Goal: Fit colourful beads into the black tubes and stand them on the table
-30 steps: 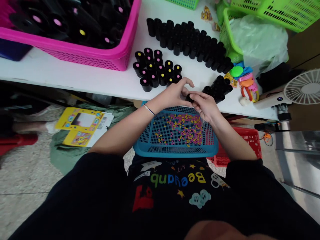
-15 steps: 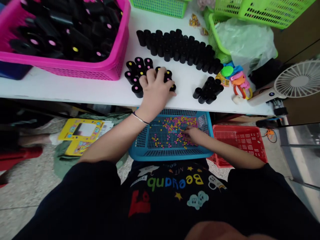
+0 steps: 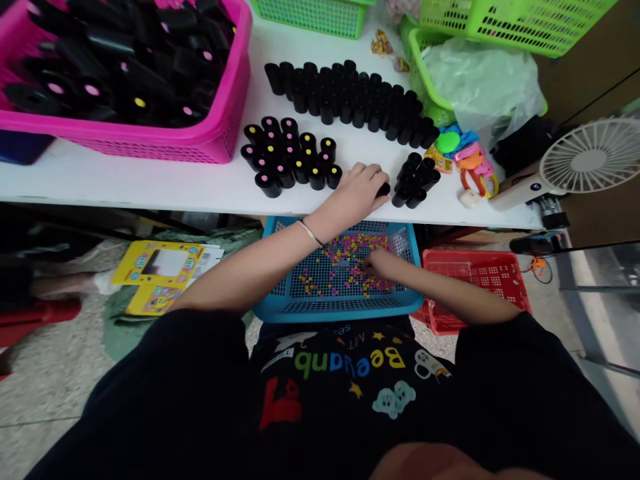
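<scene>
My left hand [image 3: 356, 192] is closed around a small black plastic cylinder [image 3: 383, 189] at the table's front edge; most of it is hidden by the fingers. Just right of it stands a small cluster of plain black cylinders [image 3: 414, 179]. To its left are black cylinders with pink or yellow dots on top [image 3: 290, 152], standing upright in rough rows. My right hand [image 3: 379, 265] is down in a blue mesh basket [image 3: 340, 311], its fingers drawn together among tiny pink and yellow pieces [image 3: 350, 252]. Whatever it pinches is too small and covered to make out.
A long block of plain black cylinders [image 3: 350, 97] stands farther back. A pink basket [image 3: 220, 133] full of black cylinders is at the left. Green baskets [image 3: 425, 73], a white fan [image 3: 587, 160] and coloured trinkets [image 3: 470, 157] are at the right. Below is a red basket [image 3: 475, 287].
My left hand has moved right, from over the dotted cylinders to the plain cluster, and now grips a black cylinder. My right hand has stayed in the blue basket.
</scene>
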Available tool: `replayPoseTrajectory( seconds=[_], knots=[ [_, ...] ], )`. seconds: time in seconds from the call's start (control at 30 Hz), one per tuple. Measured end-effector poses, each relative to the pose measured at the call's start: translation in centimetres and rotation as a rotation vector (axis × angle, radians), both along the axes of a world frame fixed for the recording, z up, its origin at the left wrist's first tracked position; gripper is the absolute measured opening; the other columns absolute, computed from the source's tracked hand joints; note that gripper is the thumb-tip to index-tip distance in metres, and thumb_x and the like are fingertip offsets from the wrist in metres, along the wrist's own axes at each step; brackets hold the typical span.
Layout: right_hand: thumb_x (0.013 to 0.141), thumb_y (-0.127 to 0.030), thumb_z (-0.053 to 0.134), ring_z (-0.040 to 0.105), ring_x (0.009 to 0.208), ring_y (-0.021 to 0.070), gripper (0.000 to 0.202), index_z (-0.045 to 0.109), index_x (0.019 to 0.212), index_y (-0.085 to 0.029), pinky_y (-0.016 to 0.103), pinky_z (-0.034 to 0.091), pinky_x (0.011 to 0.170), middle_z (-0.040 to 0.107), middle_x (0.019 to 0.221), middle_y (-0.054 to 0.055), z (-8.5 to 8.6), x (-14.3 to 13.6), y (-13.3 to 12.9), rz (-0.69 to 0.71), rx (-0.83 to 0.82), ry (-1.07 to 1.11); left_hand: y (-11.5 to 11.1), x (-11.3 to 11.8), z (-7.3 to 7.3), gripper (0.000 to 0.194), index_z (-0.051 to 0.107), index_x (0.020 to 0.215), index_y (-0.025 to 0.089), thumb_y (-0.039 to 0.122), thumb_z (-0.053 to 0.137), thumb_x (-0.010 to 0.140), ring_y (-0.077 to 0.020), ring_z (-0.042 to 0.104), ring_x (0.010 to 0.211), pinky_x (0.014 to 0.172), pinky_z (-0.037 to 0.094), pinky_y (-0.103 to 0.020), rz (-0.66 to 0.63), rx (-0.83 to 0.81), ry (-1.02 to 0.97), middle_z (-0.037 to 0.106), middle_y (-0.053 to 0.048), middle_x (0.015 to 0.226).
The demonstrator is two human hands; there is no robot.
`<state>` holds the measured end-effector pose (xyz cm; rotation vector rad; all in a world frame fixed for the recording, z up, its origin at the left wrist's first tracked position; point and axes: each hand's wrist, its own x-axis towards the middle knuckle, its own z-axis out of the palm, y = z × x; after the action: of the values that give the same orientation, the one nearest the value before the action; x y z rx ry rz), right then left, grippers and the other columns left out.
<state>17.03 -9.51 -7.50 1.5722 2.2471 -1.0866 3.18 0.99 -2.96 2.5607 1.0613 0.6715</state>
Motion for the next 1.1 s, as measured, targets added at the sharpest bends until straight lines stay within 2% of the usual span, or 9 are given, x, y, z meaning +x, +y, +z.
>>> replayPoseTrajectory(
  seconds=[0.1, 0.17, 0.27, 0.33, 0.47, 0.53, 0.67, 0.83, 1.1],
  knots=[
    [0.087, 0.003, 0.073, 0.076, 0.083, 0.0202, 0.025, 0.076, 0.072, -0.017, 0.027, 0.052, 0.079, 0.082, 0.084, 0.008, 0.9, 0.9, 0.1, -0.044, 0.004, 0.055, 0.0, -2.9, -0.4, 0.031, 0.067, 0.13, 0.015, 0.026, 0.067, 0.101, -0.0286, 0.069, 0.115, 0.107, 0.054, -0.043, -0.055, -0.073, -0.034, 0.074, -0.014, 0.117],
    [0.092, -0.001, 0.071, 0.077, 0.082, 0.0184, 0.023, 0.079, 0.081, -0.018, 0.027, 0.055, 0.081, 0.082, 0.085, 0.005, 1.8, 1.6, 0.0, -0.133, 0.002, 0.149, 0.2, -4.7, -0.9, 0.034, 0.067, 0.13, 0.017, 0.027, 0.069, 0.098, -0.023, 0.072, 0.099, 0.094, 0.058, -0.035, -0.078, -0.13, -0.083, 0.075, -0.009, 0.106],
    [0.098, -0.017, 0.071, 0.076, 0.072, 0.0162, 0.011, 0.082, 0.095, -0.02, 0.03, 0.061, 0.077, 0.08, 0.081, 0.002, 3.6, 2.3, 0.6, -0.366, 0.028, 0.452, 0.5, -6.6, -2.0, 0.042, 0.065, 0.132, 0.02, 0.027, 0.073, 0.092, -0.0175, 0.073, 0.089, 0.084, 0.058, -0.028, -0.103, -0.169, -0.168, 0.076, -0.005, 0.104],
    [0.1, -0.032, 0.072, 0.077, 0.075, 0.0167, 0.016, 0.082, 0.104, -0.02, 0.033, 0.063, 0.079, 0.08, 0.085, 0.003, 4.9, 2.1, 1.6, -0.462, 0.163, 0.622, 0.6, -7.1, -2.5, 0.052, 0.059, 0.139, 0.019, 0.027, 0.074, 0.09, -0.0174, 0.074, 0.093, 0.084, 0.058, -0.027, -0.11, -0.174, -0.205, 0.077, -0.005, 0.106],
    [0.102, -0.038, 0.069, 0.075, 0.093, 0.0201, 0.023, 0.082, 0.107, -0.02, 0.036, 0.064, 0.086, 0.08, 0.104, 0.008, 7.0, 1.0, 4.6, -0.41, 0.579, 0.604, 0.5, -7.2, -2.7, 0.067, 0.046, 0.151, 0.018, 0.028, 0.073, 0.091, -0.017, 0.076, 0.092, 0.082, 0.057, -0.026, -0.102, -0.203, -0.243, 0.079, -0.005, 0.105],
    [0.103, -0.033, 0.068, 0.074, 0.101, 0.0222, 0.018, 0.082, 0.103, -0.021, 0.038, 0.064, 0.089, 0.079, 0.11, 0.008, 7.4, 0.5, 6.0, -0.314, 0.67, 0.524, 0.5, -7.1, -2.6, 0.068, 0.044, 0.151, 0.017, 0.029, 0.073, 0.091, -0.0168, 0.076, 0.09, 0.081, 0.057, -0.026, -0.101, -0.22, -0.252, 0.08, -0.005, 0.106],
    [0.102, -0.023, 0.066, 0.074, 0.105, 0.0248, 0.016, 0.081, 0.098, -0.021, 0.043, 0.062, 0.098, 0.079, 0.109, 0.007, 7.3, 0.3, 7.4, -0.149, 0.686, 0.438, 0.6, -7.0, -2.4, 0.066, 0.046, 0.149, 0.018, 0.027, 0.075, 0.09, -0.0175, 0.077, 0.093, 0.085, 0.058, -0.027, -0.107, -0.24, -0.26, 0.081, -0.005, 0.108],
    [0.104, -0.019, 0.056, 0.073, 0.111, 0.0266, 0.026, 0.082, 0.104, -0.021, 0.047, 0.06, 0.105, 0.078, 0.115, 0.009, 6.6, 0.9, 6.8, -0.071, 0.747, 0.359, 0.5, -6.8, -2.1, 0.066, 0.049, 0.147, 0.018, 0.023, 0.077, 0.088, -0.017, 0.077, 0.094, 0.089, 0.058, -0.027, -0.092, -0.267, -0.287, 0.082, -0.005, 0.106],
    [0.103, -0.011, 0.042, 0.065, 0.134, 0.0323, 0.047, 0.074, 0.135, -0.023, 0.06, 0.052, 0.119, 0.072, 0.135, 0.014, 3.5, 0.5, 4.6, -0.046, 0.888, 0.304, 0.5, -6.7, -1.8, 0.064, 0.053, 0.145, 0.018, 0.025, 0.077, 0.086, -0.0163, 0.077, 0.092, 0.085, 0.057, -0.025, -0.083, -0.293, -0.283, 0.081, -0.005, 0.104]
  ],
)
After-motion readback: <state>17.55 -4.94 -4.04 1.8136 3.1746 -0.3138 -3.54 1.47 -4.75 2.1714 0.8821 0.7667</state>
